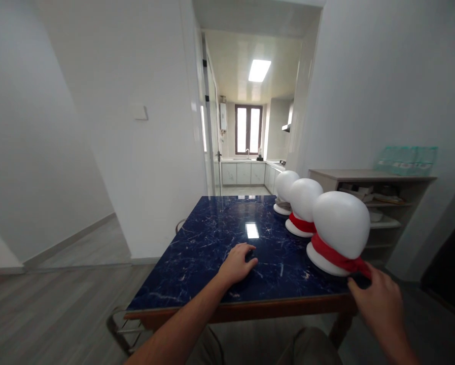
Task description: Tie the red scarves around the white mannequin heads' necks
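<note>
Three white mannequin heads stand in a row along the right side of a dark blue marble table (212,243). The nearest head (341,223) wears a red scarf (336,256) around its neck. The middle head (305,200) also has a red scarf (301,223). The far head (286,186) has something grey at its neck. My left hand (238,263) rests palm down on the tabletop, fingers loosely curled, holding nothing. My right hand (379,301) is at the table's near right corner, its fingertips touching the loose end of the nearest head's red scarf.
A wooden shelf unit (368,177) with clutter stands against the right wall, a green package (406,159) on top. A doorway behind the table leads to a kitchen (248,167). A metal chair frame (123,329) sits at the table's near left corner. Grey floor opens on the left.
</note>
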Available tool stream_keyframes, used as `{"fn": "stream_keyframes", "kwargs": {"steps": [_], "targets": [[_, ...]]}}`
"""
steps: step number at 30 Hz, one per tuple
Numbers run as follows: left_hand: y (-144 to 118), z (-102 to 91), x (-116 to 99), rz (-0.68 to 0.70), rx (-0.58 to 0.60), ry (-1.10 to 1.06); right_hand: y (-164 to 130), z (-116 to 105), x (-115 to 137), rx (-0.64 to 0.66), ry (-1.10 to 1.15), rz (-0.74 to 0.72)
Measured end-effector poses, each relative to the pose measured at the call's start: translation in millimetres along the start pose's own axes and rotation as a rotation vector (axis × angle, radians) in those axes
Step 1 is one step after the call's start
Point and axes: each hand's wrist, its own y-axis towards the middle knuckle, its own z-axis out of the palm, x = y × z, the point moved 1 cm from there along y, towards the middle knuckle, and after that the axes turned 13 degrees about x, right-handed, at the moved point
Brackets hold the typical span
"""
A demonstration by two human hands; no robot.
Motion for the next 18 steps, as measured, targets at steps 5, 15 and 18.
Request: {"fn": "stream_keyframes", "kwargs": {"steps": [5,15,18], "targets": [[2,1.5,-2,-0.035,0.106,0.015,-35,21,73,0.318,0.226,-0.205],[40,-6.4,12,-0.035,0.239,0.070,49,121,237,0.965,0.098,-0.684],[58,-8.1,27,-0.012,0.223,0.173,69,147,255,1.008,0.036,-0.678]]}}
